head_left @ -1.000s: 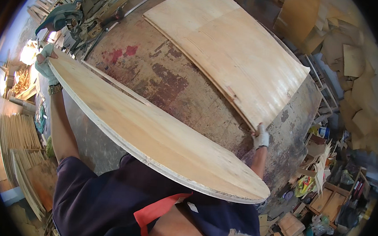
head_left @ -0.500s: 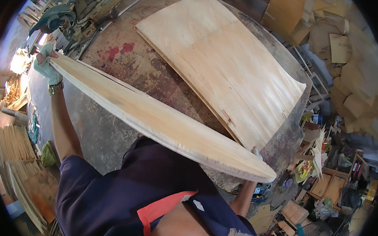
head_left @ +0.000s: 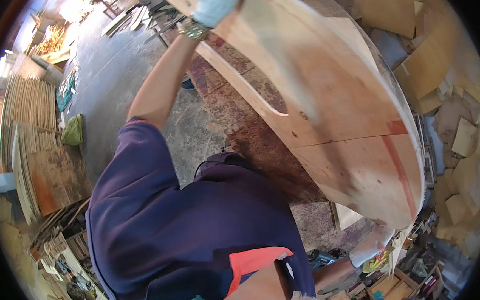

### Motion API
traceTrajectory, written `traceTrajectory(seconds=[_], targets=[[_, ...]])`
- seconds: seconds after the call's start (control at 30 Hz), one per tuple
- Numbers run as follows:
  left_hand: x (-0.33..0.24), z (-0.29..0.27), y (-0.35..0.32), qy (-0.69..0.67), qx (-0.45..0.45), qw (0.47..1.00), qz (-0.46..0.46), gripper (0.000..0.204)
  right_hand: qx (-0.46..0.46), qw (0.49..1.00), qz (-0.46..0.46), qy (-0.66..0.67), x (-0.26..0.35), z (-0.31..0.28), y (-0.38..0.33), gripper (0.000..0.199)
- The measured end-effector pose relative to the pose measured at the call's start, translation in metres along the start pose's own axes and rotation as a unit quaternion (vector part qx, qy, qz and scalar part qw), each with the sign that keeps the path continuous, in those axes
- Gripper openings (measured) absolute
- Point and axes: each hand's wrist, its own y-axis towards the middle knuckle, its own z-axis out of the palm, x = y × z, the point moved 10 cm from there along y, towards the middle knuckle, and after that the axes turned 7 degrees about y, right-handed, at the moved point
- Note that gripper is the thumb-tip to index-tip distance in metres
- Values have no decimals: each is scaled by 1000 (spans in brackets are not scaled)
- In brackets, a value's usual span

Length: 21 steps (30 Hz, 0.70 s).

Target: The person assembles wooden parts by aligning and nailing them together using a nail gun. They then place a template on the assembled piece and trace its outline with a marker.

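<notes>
A large thin plywood sheet (head_left: 331,100) is tilted up on edge in front of me, its underside facing the camera, with reddish stains and a red line near its lower right end. My left hand (head_left: 216,0), in a light glove, grips the sheet's upper edge at the top of the view, arm raised. My right hand (head_left: 370,245), also gloved, holds the sheet's lower right end. Behind the sheet lies the stained dark worktable (head_left: 252,134).
Stacks of thin wood sheets (head_left: 27,131) stand at the left on the grey floor. Plywood offcuts (head_left: 460,147) are heaped at the right. Small tools and boxes (head_left: 402,286) clutter the lower right. A green bag (head_left: 74,131) lies on the floor.
The sheet has swung from nearly flat to steeply tilted, its underside now showing. My left hand rose to the top of the view; the view turned left toward the floor.
</notes>
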Motion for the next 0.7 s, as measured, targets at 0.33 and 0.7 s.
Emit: traceTrajectory(seconds=[0.33,0.7], targets=[[70,-14,-239,-39,-443,806,-391,77,-297,954,36,36,-42,-13,10,50],[-59,64,-123,-71,-211,942,-251,90,-287,940,-101,156,11,25,-16,60]])
